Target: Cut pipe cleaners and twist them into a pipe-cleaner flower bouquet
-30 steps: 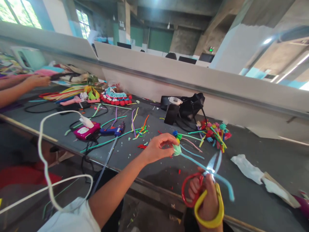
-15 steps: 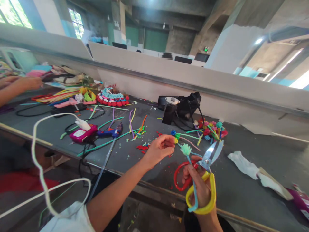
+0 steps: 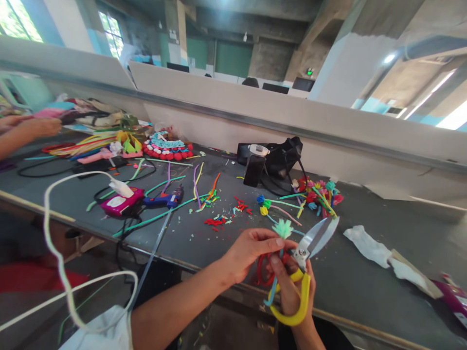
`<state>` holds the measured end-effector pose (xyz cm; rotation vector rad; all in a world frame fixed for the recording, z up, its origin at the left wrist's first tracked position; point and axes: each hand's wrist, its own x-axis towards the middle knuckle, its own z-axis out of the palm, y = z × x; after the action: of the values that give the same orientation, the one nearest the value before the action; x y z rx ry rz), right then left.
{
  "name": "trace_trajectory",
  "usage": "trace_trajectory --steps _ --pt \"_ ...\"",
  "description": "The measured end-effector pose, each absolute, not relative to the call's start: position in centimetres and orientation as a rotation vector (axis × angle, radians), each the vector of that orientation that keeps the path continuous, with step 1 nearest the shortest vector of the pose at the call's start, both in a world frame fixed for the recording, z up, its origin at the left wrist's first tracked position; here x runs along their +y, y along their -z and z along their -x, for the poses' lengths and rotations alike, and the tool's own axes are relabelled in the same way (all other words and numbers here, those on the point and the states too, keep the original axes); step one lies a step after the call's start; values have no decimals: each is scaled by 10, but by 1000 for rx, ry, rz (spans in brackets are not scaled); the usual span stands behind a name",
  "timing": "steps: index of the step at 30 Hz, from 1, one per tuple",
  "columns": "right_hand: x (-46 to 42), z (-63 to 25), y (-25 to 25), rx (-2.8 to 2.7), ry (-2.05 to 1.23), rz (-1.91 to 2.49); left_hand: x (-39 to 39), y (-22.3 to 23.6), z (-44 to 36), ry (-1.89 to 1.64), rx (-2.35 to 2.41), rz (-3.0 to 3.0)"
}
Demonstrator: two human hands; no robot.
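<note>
My right hand [image 3: 290, 287] is wrapped round a pair of scissors [image 3: 304, 253] with one red and one yellow handle; the blades are partly apart and point up and right. The same hand also pinches the blue stem of a pipe-cleaner flower [image 3: 282, 227] with a pale green tufted head. My left hand [image 3: 251, 253] is closed with thumb and fingertips on the stem just below that head. Behind my hands lie small blue, green and yellow pipe-cleaner flowers [image 3: 263, 210] on long stems.
Red clippings [image 3: 215, 222] litter the table. Left are a blue glue gun [image 3: 166, 198], a magenta box [image 3: 122, 201] and a looping white cable [image 3: 49, 228]. A phone [image 3: 254, 170] stands by a black bag [image 3: 286, 158]. A flower bunch [image 3: 321, 194] and tissue [image 3: 367, 245] lie right. Another person's hands [image 3: 40, 127] are far left.
My left hand has moved right and down from near the yellow flower onto the green flower's stem. My right hand, with scissors and flower, has shifted slightly left.
</note>
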<state>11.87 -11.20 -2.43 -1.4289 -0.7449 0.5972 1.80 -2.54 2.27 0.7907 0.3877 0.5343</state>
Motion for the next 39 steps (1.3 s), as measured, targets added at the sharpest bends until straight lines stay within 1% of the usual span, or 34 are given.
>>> trace_trajectory --steps 4,9,14,16,22,26,30,39 --pt "-114 -115 22 -784 -608 1363 -25 -18 -19 -536 355 -736" --pt "-116 -103 9 -691 -584 1338 -25 -15 -21 -594 349 -726" --pt "-118 -107 8 -734 -667 1247 -14 -28 -16 -854 417 -801" --pt "-119 -112 12 -780 -705 1214 -6 -33 -10 -893 402 -862" --pt "-124 -116 27 -903 -866 1066 11 -36 6 -836 392 -961" --pt "-127 -110 25 -786 -945 1152 11 -35 6 -753 382 -901" --pt "-128 -106 21 -765 -952 1181 8 -35 3 -692 390 -824" --pt "-127 -110 27 -771 -991 1178 11 -32 5 -698 457 -824"
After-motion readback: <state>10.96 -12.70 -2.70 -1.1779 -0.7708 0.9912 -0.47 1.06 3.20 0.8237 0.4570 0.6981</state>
